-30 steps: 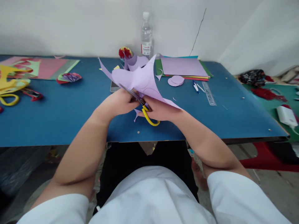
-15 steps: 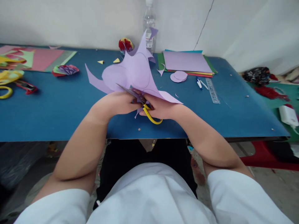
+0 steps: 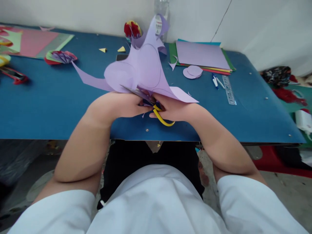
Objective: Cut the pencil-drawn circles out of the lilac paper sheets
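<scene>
Yellow-handled scissors (image 3: pixel 163 119) are gripped in my right hand (image 3: pixel 174 108), their blades pointing up and left along the lower edge of a purple paper sheet (image 3: pixel 147 66). My left hand (image 3: pixel 126 105) is closed on the sheet's lower edge, beside the blades. Curved outlines are drawn on the paper, and several cut-outs leave it with ragged, pointed arms. One long strip of it reaches out to the left. The fingertips of both hands are partly hidden by the paper and scissors.
Paper stack (image 3: pixel 203 56), purple circles (image 3: pixel 192 71), pens (image 3: pixel 215 82) and a ruler (image 3: pixel 229 90) are at the right. Folded paper flowers (image 3: pixel 60 57) and a red cutter (image 3: pixel 15 75) lie left. A plastic bottle (image 3: pixel 164 9) stands behind the sheet.
The view has shifted a little. The purple paper's left strip has swung farther out to the left. Both hands keep their hold on the paper and scissors.
</scene>
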A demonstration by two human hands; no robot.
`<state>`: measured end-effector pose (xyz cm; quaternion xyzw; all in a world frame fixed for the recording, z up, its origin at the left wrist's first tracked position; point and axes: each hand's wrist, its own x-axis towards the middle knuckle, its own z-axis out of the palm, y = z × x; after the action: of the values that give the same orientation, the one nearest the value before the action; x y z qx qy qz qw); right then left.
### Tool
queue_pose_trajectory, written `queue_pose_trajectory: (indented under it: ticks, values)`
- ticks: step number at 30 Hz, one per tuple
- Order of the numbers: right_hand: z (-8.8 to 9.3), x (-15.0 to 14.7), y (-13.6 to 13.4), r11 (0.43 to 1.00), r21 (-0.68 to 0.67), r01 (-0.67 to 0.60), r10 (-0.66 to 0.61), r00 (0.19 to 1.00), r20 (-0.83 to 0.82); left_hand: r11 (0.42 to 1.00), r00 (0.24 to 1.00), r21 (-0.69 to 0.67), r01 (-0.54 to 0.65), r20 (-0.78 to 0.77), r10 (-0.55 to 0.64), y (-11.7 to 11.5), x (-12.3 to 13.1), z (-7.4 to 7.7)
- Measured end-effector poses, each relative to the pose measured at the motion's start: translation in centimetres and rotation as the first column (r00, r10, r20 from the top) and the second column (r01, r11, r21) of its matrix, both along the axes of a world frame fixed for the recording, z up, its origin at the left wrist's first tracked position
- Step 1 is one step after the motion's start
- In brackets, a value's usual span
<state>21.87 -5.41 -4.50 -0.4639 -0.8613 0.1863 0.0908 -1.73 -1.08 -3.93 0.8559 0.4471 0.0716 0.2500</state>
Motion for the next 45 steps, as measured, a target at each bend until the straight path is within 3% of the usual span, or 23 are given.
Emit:
queue_pose_trajectory:
  ticks: [3, 7, 10, 16, 20, 23, 25, 29, 37, 42, 45]
  values:
    - [0.1, 0.0, 0.0, 1.0, -0.019, 0.012, -0.012, 1.0, -0.006, 0.997, 0.989, -0.05, 0.051, -0.136, -0.057, -0.3, 0.3, 0.7]
    - [0.0, 0.0, 0.0, 0.999, -0.042, 0.016, -0.018, 0.999, -0.04, 0.999, 0.959, -0.034, 0.009, -0.282, -0.018, -0.8, 1.2, 1.7]
    - [-0.2, -0.1, 0.2, 0.998, -0.049, 0.03, -0.033, 0.998, -0.055, 1.0, 0.955, -0.028, 0.01, -0.295, -0.018, -0.8, 1.4, 1.8]
    - [-1.0, -0.1, 0.6, 0.994, -0.097, 0.045, -0.067, 0.972, -0.227, 0.983, 0.98, 0.184, -0.014, -0.194, 0.051, -0.5, 1.5, 1.5]
    - [-1.6, -0.2, 0.9, 0.997, -0.045, 0.067, -0.078, 0.941, -0.328, 0.957, 0.999, 0.29, 0.023, -0.044, -0.011, 0.2, 1.9, 1.1]
    - [-1.6, -0.4, 1.1, 0.994, -0.004, 0.107, -0.101, 0.923, -0.372, 0.949, 0.989, 0.311, 0.058, 0.11, -0.097, 1.0, 2.0, 0.5]
    - [-1.5, -0.5, 1.2, 0.991, -0.013, 0.135, -0.129, 0.91, -0.393, 0.967, 0.967, 0.252, 0.041, 0.232, -0.102, 1.3, 2.1, 0.2]
    - [-1.2, -0.7, 1.3, 0.983, -0.069, 0.168, -0.181, 0.878, -0.444, 0.994, 0.893, 0.108, 0.008, 0.447, -0.056, 1.4, 2.2, 0.0]
    - [-1.2, -0.7, 1.3, 0.979, -0.102, 0.177, -0.204, 0.822, -0.531, 0.959, 0.717, -0.234, -0.161, 0.64, 0.277, 2.3, 2.4, -0.8]
    - [-1.8, -0.7, 1.6, 0.969, -0.129, 0.21, -0.246, 0.835, -0.493, 0.889, 0.504, -0.401, -0.22, 0.734, 0.455, 3.4, 1.8, -0.6]
    - [-1.8, -0.8, 1.5, 0.964, -0.166, 0.205, -0.26, 0.845, -0.467, 0.854, 0.32, -0.475, -0.212, 0.792, 0.52, 3.9, 1.8, -0.2]
